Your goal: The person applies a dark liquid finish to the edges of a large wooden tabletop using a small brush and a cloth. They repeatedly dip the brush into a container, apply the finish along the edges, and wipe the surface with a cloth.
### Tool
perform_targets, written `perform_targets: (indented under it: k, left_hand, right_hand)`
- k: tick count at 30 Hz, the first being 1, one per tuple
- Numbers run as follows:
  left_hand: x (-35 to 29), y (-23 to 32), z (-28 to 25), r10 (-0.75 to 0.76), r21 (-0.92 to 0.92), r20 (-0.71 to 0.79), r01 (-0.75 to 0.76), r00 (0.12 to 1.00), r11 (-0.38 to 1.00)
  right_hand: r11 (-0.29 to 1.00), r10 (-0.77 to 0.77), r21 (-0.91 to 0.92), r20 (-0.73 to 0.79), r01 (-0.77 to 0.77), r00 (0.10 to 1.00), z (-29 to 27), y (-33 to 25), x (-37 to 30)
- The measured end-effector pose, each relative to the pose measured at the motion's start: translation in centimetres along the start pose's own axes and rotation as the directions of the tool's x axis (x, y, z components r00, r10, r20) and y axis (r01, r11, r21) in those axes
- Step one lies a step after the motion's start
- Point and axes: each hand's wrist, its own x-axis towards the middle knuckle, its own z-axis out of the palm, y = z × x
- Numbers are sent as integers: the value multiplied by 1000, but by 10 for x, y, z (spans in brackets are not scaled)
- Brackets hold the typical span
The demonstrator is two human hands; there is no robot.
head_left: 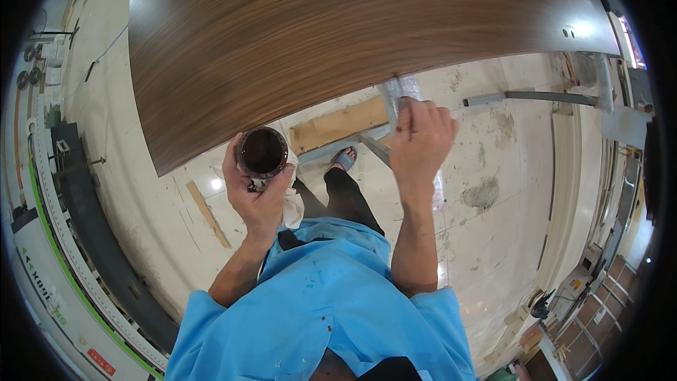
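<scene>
My left hand [252,201] is wrapped round a round open jar [262,152] with dark brown contents, just off the near edge of a large wood-grain panel [367,21]. White cloth [293,204] shows beside that hand; whether the fingers grip it too is unclear. Closer to the panel's edge on the right, my right hand [425,141] is closed, thumb and fingers pressed together. Anything pinched in it is hidden or too small to name. Beyond its fingertips, clear plastic wrap [403,89] hangs around a support under the panel.
Below the panel are a wooden board [338,125] and metal legs. A thin wood strip [208,214] lies on the stained tile floor [486,240]. A long white and green machine [56,303] runs along the left; stacked pale boards [568,197] stand at right.
</scene>
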Motion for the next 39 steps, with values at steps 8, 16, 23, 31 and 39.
perform_targets:
  k: [8, 16, 23, 31, 39]
  left_hand:
    - [0, 3, 7, -4, 2, -16, 5, 1000, 1000]
    - [1, 3, 8, 3, 41, -16, -2, 1000, 999]
    - [1, 5, 9, -5, 36, -29, 6, 1000, 999]
    - [1, 2, 6, 1, 52, -32, 0, 999, 999]
    - [1, -1, 6, -26, 24, -39, 27, 999, 999]
  right_hand:
    - [993, 13, 120, 21, -16, 1000, 2, 2, -1]
    - [981, -100, 173, 91, 83, 991, 7, -14, -9]
    - [977, -102, 194, 46, 91, 994, 13, -22, -11]
    - [951, -140, 291, 97, 107, 985, 19, -30, -21]
    - [991, 70, 113, -12, -68, 997, -2, 13, 8]
